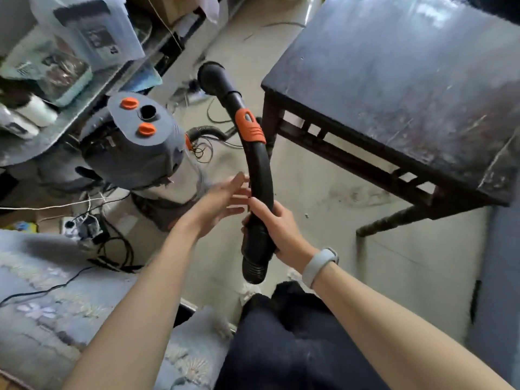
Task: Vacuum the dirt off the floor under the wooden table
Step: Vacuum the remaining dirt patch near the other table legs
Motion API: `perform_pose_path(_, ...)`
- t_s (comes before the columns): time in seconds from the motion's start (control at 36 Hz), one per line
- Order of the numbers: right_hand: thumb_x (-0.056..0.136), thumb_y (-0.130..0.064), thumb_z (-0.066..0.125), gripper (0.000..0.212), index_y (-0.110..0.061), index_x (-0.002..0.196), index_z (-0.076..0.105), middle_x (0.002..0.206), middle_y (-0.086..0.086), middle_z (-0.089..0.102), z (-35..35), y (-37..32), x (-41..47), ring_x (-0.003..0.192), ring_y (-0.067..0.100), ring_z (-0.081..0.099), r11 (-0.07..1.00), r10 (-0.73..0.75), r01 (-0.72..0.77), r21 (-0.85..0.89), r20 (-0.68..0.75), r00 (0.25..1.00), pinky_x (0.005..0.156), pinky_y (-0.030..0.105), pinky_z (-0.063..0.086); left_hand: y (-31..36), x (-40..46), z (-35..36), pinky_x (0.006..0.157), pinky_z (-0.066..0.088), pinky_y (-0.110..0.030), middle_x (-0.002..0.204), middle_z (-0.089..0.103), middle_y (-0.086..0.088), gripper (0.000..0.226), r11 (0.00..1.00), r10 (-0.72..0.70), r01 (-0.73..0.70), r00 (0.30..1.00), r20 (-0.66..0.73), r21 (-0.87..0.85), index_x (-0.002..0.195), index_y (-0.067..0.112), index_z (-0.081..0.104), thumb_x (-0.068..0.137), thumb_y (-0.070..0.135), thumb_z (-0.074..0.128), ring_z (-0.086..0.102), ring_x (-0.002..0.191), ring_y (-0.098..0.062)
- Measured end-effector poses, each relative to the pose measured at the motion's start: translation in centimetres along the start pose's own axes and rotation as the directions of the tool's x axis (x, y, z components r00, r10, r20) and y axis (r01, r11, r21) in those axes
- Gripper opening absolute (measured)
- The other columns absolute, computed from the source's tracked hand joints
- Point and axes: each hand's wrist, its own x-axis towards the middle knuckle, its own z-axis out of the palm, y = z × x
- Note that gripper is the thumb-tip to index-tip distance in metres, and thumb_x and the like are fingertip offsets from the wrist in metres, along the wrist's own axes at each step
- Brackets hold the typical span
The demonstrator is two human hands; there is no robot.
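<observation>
My right hand [277, 225] grips the lower end of a curved black vacuum hose handle [260, 170] with an orange collar, held up in the air with its round nozzle mouth [211, 76] pointing away from me. My left hand [222, 202] is open, fingers straight, just left of the handle and close to it; whether it touches the handle is unclear. The grey canister vacuum [140, 144] with orange knobs stands on the floor to the left. The dark wooden table [394, 88] fills the upper right, with pale floor [337, 209] showing under its edge.
Cables and a power strip [84, 226] lie tangled on the floor left of the vacuum. A cluttered shelf with boxes [56, 66] stands at the upper left. A patterned cushion [56, 305] lies beside my dark-trousered leg [281, 347].
</observation>
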Motion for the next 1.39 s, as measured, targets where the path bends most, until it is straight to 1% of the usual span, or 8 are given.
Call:
perform_pose_path(0.17,0.09,-0.037,0.06,0.025,-0.012,0.097,0.058,0.087,0.013,0.061,-5.6,-1.7,-0.7,0.08,0.025,0.063,0.997,0.0,-0.008,-0.081,-0.099,0.995,0.079,0.039,0.056,-3.9,1.7,5.3,0.099,0.043,-0.041,0.116,0.065,-0.003,0.034,0.958,-0.12,0.102,0.992,0.049,0.267,0.123,0.022,0.057,0.101,0.038,0.037,0.058,0.11,-0.019)
perform_pose_path(0.31,0.091,-0.036,0.06,0.024,-0.012,0.094,0.057,0.08,0.01,0.064,-10.8,-1.5,-1.9,0.074,0.024,0.065,0.997,-0.031,0.02,-0.078,-0.146,0.989,0.077,0.04,0.056,-6.2,2.2,11.2,0.075,0.043,-0.017,0.104,0.067,0.003,0.028,0.913,-0.112,0.037,0.981,0.161,0.406,0.116,0.016,0.063,0.1,0.03,0.044,0.059,0.097,-0.009)
perform_pose_path(0.39,0.09,-0.034,0.061,0.02,-0.014,0.093,0.056,0.078,0.011,0.064,-14.8,-2.0,-2.5,0.073,0.026,0.064,0.989,-0.067,0.047,-0.138,-0.145,0.987,0.078,0.044,0.055,-7.3,3.5,14.6,0.092,0.045,-0.023,0.117,0.065,0.0,0.033,0.89,-0.121,0.024,0.975,0.186,0.455,0.124,0.014,0.06,0.099,0.03,0.048,0.059,0.111,-0.012)
perform_pose_path(0.67,0.09,-0.028,0.063,0.012,-0.022,0.095,0.055,0.081,0.008,0.063,-30.0,-0.4,-1.4,0.074,0.021,0.064,0.886,-0.055,0.029,-0.464,-0.043,0.998,0.076,0.04,0.057,-13.8,10.1,24.4,0.101,0.032,-0.023,0.14,0.05,-0.011,0.039,0.843,-0.183,0.216,0.976,-0.115,0.492,0.137,0.005,0.046,0.1,0.016,0.043,0.047,0.128,-0.022)
perform_pose_path(0.83,0.088,-0.035,0.063,0.016,-0.023,0.095,0.054,0.084,0.013,0.068,-34.6,5.7,3.5,0.075,0.026,0.066,0.804,0.044,-0.038,-0.593,-0.004,0.999,0.078,0.048,0.057,-20.0,13.9,23.8,0.099,0.037,-0.027,0.136,0.052,-0.008,0.039,0.784,-0.215,0.334,0.937,-0.275,0.524,0.135,0.012,0.048,0.098,0.024,0.046,0.05,0.123,-0.024)
perform_pose_path(0.97,0.091,-0.036,0.061,0.014,-0.035,0.092,0.047,0.08,-0.006,0.066,-35.7,11.6,9.1,0.069,0.005,0.064,0.719,0.051,0.02,-0.695,0.082,0.995,0.061,0.014,0.047,-25.7,18.0,20.8,0.1,0.036,-0.029,0.136,0.051,-0.012,0.039,0.768,-0.172,0.345,0.923,-0.345,0.539,0.135,0.009,0.048,0.098,0.021,0.046,0.051,0.122,-0.025)
perform_pose_path(1.25,0.091,-0.027,0.061,0.016,-0.023,0.097,0.047,0.077,0.004,0.065,-39.6,23.0,23.0,0.068,0.018,0.064,0.681,-0.069,0.063,-0.73,0.021,0.997,0.062,0.027,0.049,-34.9,31.2,15.1,0.103,0.034,-0.035,0.138,0.043,-0.012,0.047,0.629,0.089,0.206,0.939,-0.333,0.75,0.139,0.012,0.041,0.094,0.017,0.052,0.042,0.127,-0.027)
perform_pose_path(1.39,0.088,-0.021,0.061,0.013,-0.015,0.096,0.052,0.074,0.007,0.07,-42.9,27.3,30.5,0.064,0.014,0.067,0.645,-0.083,0.063,-0.762,0.012,0.997,0.07,0.038,0.056,-41.8,39.3,12.9,0.107,0.035,-0.033,0.145,0.039,-0.004,0.06,0.493,0.064,0.104,0.986,-0.155,0.864,0.142,0.017,0.038,0.086,0.014,0.057,0.038,0.132,-0.023)
